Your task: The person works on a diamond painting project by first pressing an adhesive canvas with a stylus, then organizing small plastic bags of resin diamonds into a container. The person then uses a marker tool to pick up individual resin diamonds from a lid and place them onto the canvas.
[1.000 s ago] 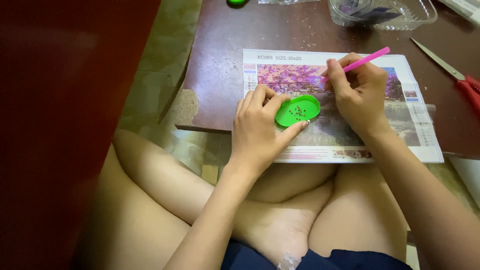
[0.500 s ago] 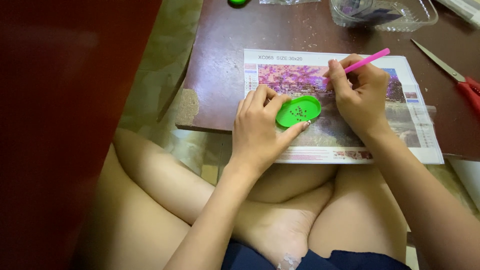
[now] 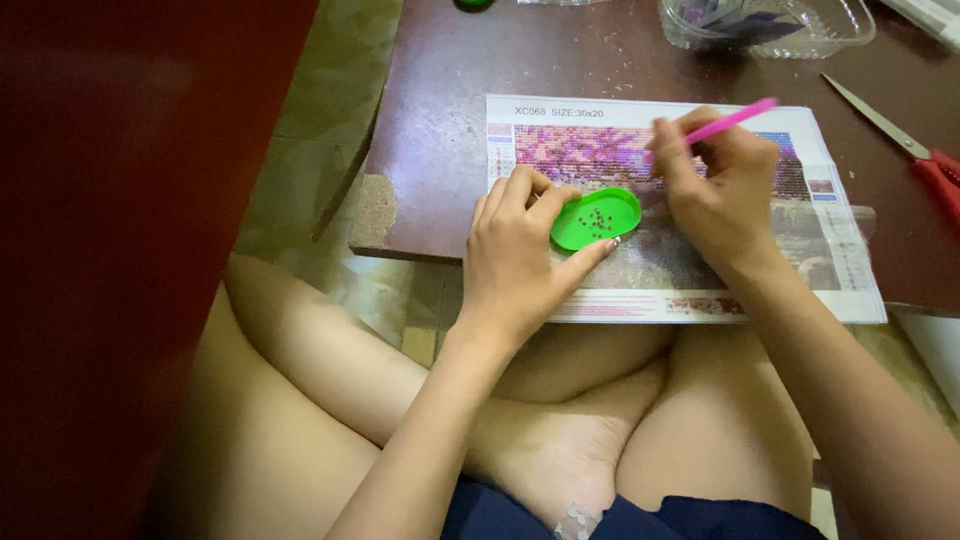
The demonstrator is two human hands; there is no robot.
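The right hand [image 3: 715, 195] has shifted a tiny bit since the earlier pictures, and it looks a little blurry now, while the pink pen [image 3: 728, 121] has tipped slightly. The left hand [image 3: 520, 250] has stayed where it was.

The right hand pinches the pink pen between thumb and fingers. The pen slants: its top end points up and to the right, and its tip points down and to the left, at the purple part of the bead picture [image 3: 680, 210]. The tip itself is hidden behind the fingers.

The left hand curls around the near end of the green tray [image 3: 596, 219], with the thumb and fingers touching its rim. The tray lies on the bead picture, just left of the right hand, between the two hands. Its long side runs left to right. Small dark beads [image 3: 598, 218] sit in the middle of it.

The bead picture lies flat on the brown counter [image 3: 440, 110]. Red-handled scissors [image 3: 900, 140] and a clear box [image 3: 765, 25] are farther off, on the right.
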